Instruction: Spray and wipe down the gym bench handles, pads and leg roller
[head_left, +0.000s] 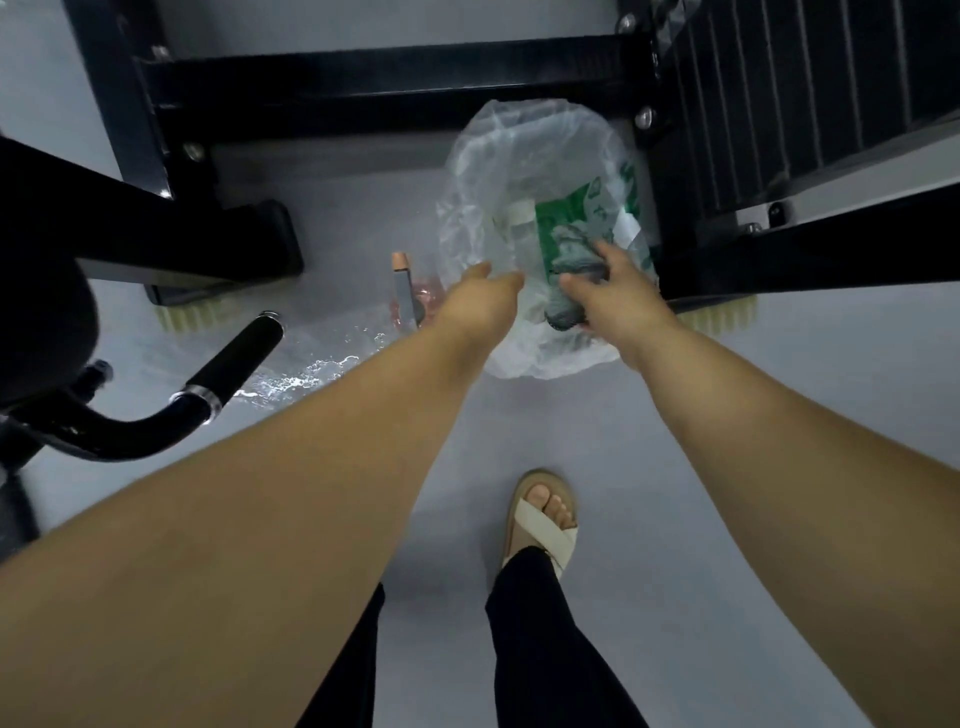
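Your right hand (618, 291) has its grip curled round the grey cloth (563, 310). The cloth is at the low right part of the plastic bag (498, 156), which lies on the floor in the middle of the frame. The cloth's long side runs up and down the frame, just left of your palm. Your left hand (480, 296) touches the bag's left edge, but it is hard to tell if its grip pinches it. The bench handle (234, 358) is at the lower left, well apart from the cloth and nearer your left hand. So the cloth has to go left.
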